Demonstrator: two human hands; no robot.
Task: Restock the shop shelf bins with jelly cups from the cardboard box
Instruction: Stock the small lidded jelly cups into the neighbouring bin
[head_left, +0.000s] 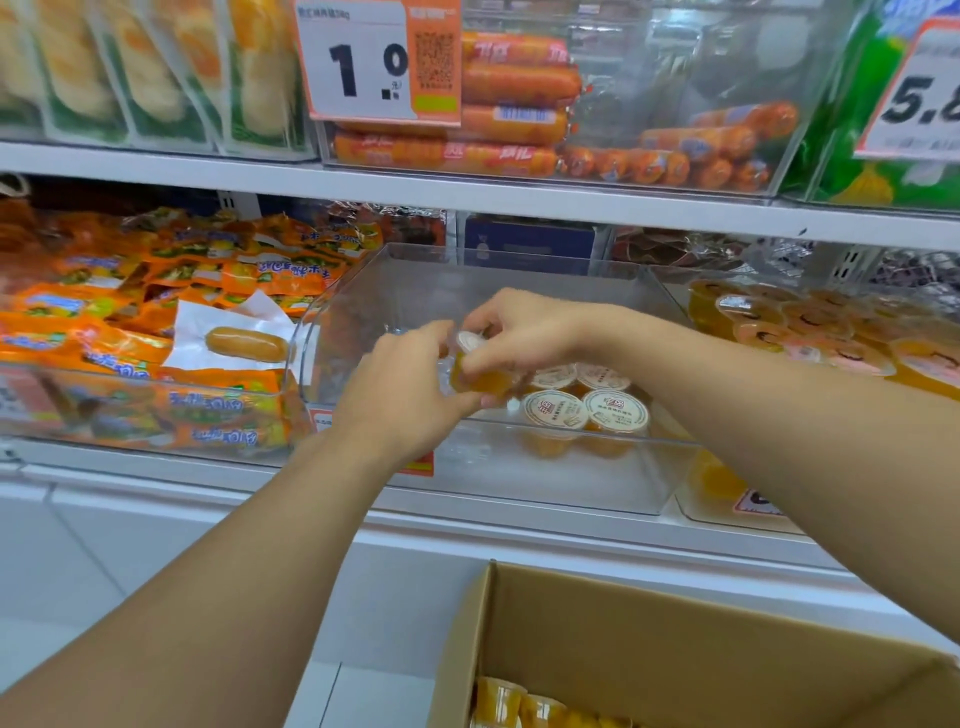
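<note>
Item: clear middle bin (519, 291), centre of frame, mostly bare. Stock on its floor: 4 jelly cups (584, 400) visible, lids up, clustered at the front right, around 4 o'clock from your hands; more may hide behind your right wrist.

Item in hand: 1 orange jelly cup (475, 371), tilted, held over the bin's left front. Your right hand (519, 338) curls over it from above, fingers closed around lid and side. Your left hand (410, 395) meets it from 8 o'clock, fingers curled against the cup's underside.

Source: cardboard box (675, 623) at 6 o'clock, flaps open, several cups (519, 706) showing at its bottom edge.

Neighbour: the bin at 3 o'clock (810, 332) holds many jelly cups.

Status, by estimate: early. The middle bin needs many more cups.
</note>
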